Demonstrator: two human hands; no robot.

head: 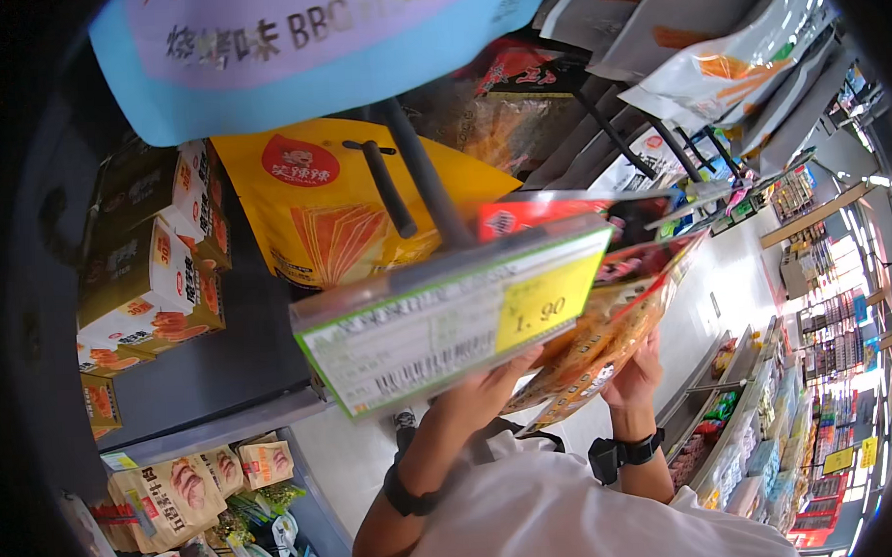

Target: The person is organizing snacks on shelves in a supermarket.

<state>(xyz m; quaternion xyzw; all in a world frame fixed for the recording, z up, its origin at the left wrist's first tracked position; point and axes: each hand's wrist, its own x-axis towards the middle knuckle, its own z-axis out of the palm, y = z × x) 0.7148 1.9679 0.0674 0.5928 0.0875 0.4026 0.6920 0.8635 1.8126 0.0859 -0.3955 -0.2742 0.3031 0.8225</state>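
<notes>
Several snack packets [603, 339] in clear and red printed wrapping are held together before my chest, tilted. My right hand [641, 367] grips their right side. On the other side, my left hand [479, 395] is against the packets, its fingertips partly hidden behind a price label holder [418, 338]. This holder, with a green-edged label bearing writing, juts out between my face and the packets and covers their left part. A black band [413, 493] circles my left wrist, and a black strap with a small box [618, 453] is on my right.
Hanging from metal display hooks [420, 169] are a yellow snack pouch [326, 209] and a blue and purple pouch [299, 70] close overhead. Snack boxes [166, 281] are stacked at left. Below them, a bin [316, 467] holds brown pouches [170, 498]. Shop shelves [738, 415] run along the right.
</notes>
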